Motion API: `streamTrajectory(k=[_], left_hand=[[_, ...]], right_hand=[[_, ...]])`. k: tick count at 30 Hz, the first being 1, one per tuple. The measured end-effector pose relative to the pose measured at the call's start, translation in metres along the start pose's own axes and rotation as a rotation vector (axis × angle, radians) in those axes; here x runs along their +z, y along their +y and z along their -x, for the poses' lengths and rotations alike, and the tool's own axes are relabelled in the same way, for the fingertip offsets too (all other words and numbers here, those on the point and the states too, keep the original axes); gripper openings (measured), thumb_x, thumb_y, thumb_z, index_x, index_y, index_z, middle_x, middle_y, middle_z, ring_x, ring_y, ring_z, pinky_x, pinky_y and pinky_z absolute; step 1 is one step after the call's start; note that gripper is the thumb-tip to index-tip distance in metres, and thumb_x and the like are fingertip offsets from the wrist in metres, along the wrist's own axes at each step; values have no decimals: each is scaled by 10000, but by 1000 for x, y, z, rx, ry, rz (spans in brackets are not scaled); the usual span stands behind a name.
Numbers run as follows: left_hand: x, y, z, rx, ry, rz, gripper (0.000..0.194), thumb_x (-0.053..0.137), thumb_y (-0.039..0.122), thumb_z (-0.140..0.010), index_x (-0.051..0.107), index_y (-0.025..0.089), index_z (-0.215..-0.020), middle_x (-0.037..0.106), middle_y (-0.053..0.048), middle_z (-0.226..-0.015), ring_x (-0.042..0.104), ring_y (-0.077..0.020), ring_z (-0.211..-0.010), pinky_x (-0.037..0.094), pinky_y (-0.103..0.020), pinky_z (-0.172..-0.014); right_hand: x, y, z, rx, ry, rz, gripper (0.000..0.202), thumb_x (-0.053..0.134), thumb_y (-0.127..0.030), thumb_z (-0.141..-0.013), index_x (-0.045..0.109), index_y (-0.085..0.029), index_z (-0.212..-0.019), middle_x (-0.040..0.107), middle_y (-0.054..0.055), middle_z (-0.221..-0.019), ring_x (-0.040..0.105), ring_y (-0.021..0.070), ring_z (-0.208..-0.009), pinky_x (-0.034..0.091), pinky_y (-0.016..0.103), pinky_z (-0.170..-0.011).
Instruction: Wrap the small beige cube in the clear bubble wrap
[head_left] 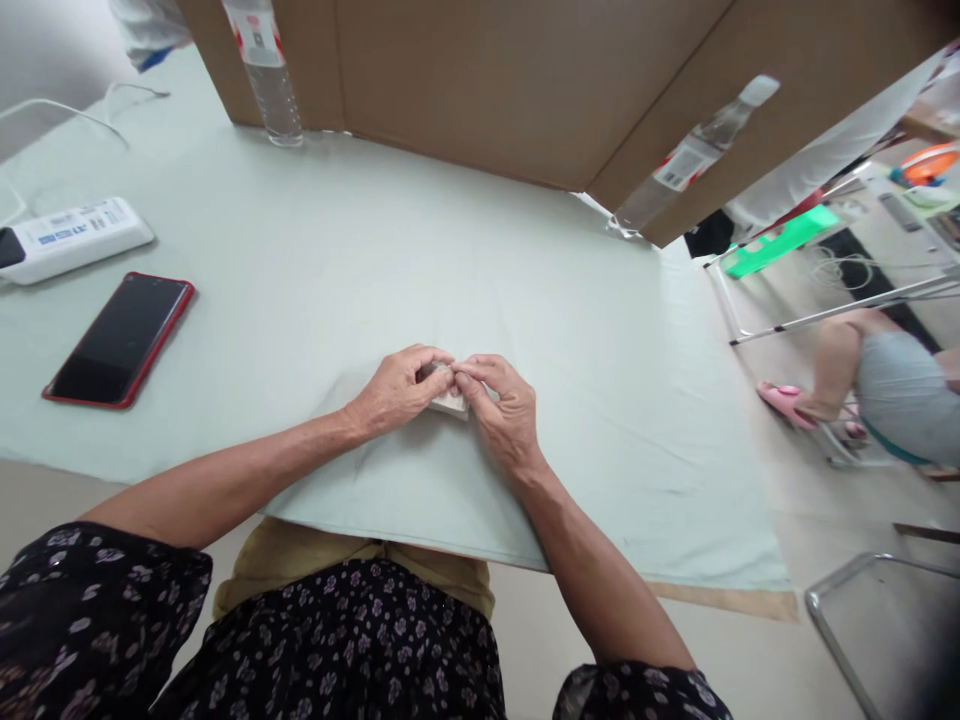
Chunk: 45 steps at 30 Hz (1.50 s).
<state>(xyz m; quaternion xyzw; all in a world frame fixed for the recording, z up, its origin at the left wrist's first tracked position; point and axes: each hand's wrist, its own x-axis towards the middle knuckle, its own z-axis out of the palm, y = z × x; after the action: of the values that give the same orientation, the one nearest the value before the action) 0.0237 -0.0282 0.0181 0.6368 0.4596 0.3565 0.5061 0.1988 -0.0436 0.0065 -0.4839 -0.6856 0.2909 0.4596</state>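
Observation:
Both hands meet over the table near its front edge. My left hand (407,388) is closed round a small pale, box-like block (452,404), with the thumb laid along its top. Most of the block is hidden under the fingers, so its exact kind does not show. At the block's right end, my right hand (501,400) has its thumb and forefinger pinched together, touching the left fingertips. Whatever sits in that pinch is too small to make out.
A pale green cloth (337,250) covers the table. To the left lie a red-cased phone (120,340) and a white device (79,240). Water bottles (274,95) (679,165) stand against a cardboard panel (480,90). A seated person's leg (836,355) and a metal-framed chair (847,610) are on the right.

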Motion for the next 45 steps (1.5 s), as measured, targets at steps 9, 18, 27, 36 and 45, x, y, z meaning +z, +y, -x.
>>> streamTrajectory(k=[9, 18, 27, 36, 45], left_hand=[[-22, 0, -9, -104, -140, -59, 395, 621, 315, -734, 752, 149, -1068, 634, -6, -766, 523, -143, -675, 404, -262, -620], [-24, 8, -8, -166, -139, 11, 373, 619, 326, -711, 744, 131, -1003, 631, -9, -763, 538, -142, -692, 410, -266, -640], [-26, 7, -8, -163, -137, 24, 338, 629, 325, -713, 742, 150, -979, 645, -17, -804, 552, -149, -704, 421, -271, -644], [-26, 5, -10, -138, -126, 47, 369, 631, 346, -716, 738, 153, -1012, 578, 6, -779, 507, -135, -706, 397, -263, -642], [-27, 5, -10, -150, -125, 72, 371, 661, 357, -693, 732, 155, -995, 590, -3, -829, 525, -131, -715, 408, -257, -638]], right_hand=[[6, 14, 0, -254, 45, 420, 227, 573, -362, -1004, 788, -293, -974, 751, 39, -952, 686, 197, -911, 477, 388, -902], [2, 12, 5, -305, 67, 429, 161, 628, -324, -968, 788, -310, -973, 752, 40, -1028, 678, 219, -976, 487, 417, -915], [-6, 12, 5, -415, -37, 502, 189, 640, -372, -936, 768, -314, -1063, 734, 61, -1175, 655, 258, -1071, 425, 464, -965], [-4, 12, 4, -480, -31, 549, 146, 643, -386, -956, 741, -284, -993, 734, 68, -1164, 641, 259, -1082, 423, 435, -952], [-10, 13, 9, -408, -48, 420, 227, 629, -405, -932, 682, -263, -1101, 703, 108, -1232, 636, 289, -1132, 439, 469, -990]])
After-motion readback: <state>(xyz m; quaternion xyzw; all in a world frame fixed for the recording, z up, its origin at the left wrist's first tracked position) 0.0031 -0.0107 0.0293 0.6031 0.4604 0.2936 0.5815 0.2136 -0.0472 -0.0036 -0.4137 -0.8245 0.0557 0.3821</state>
